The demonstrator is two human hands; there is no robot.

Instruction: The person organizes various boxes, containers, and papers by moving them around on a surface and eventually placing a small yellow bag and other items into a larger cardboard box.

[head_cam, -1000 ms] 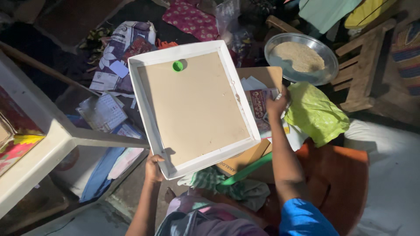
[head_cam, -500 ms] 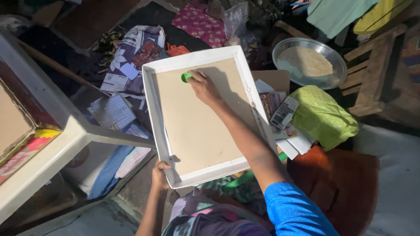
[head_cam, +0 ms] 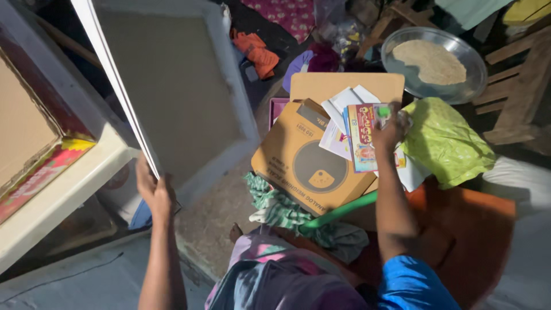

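Left hand is clamped on the tray edge, tilted up beside the table. Right hand is closed on a green cap over papers on a box; bowl near.

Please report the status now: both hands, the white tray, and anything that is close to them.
Left hand grips white tray by lower edge, tray tilted up on edge. Right hand closed on small green cap, above booklets on cardboard box. Metal grain bowl beyond.
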